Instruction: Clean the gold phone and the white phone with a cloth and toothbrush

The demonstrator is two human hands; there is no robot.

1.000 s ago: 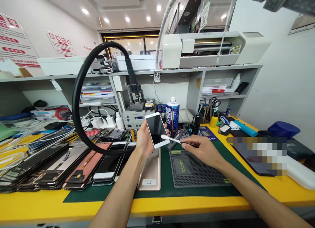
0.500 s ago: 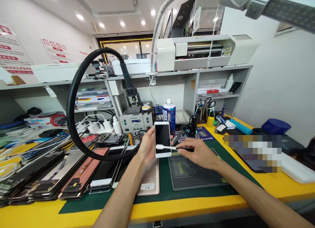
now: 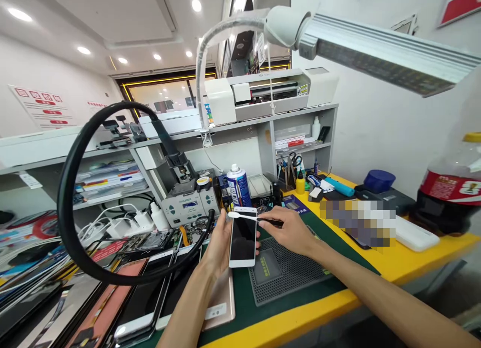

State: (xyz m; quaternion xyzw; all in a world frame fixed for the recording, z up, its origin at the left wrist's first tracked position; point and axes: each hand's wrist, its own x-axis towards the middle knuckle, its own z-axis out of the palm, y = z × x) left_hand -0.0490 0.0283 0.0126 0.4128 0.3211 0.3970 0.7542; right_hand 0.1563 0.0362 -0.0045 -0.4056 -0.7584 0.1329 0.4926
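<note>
My left hand [image 3: 219, 242] is closed round the edges of a white smartphone [image 3: 242, 240] with a dark screen facing me. Its fingertips show along the phone's right side. Pinched in my right hand [image 3: 291, 228] is a toothbrush [image 3: 237, 215] with a white head and black handle. The head lies across the top end of the phone's front; whether it touches the glass I cannot tell. Beneath my hands is a grey perforated work mat [image 3: 289, 270] on a green mat [image 3: 338, 247]. A rose-gold phone or tablet back [image 3: 227, 303] lies partly under my left forearm.
Stacked phones and screens [image 3: 139, 303] fill the left side. A thick black hose [image 3: 63, 202] loops in front of the soldering station [image 3: 190, 206]. Behind the phone stands a blue spray can [image 3: 238, 187]. At right are a white power bank-like block [image 3: 417, 233] and a cola bottle [image 3: 451, 192].
The view has swung right, bringing in the bottle and more of the lamp. The toothbrush head has gone from the phone's lower part to its top end. Both grips are kept.
</note>
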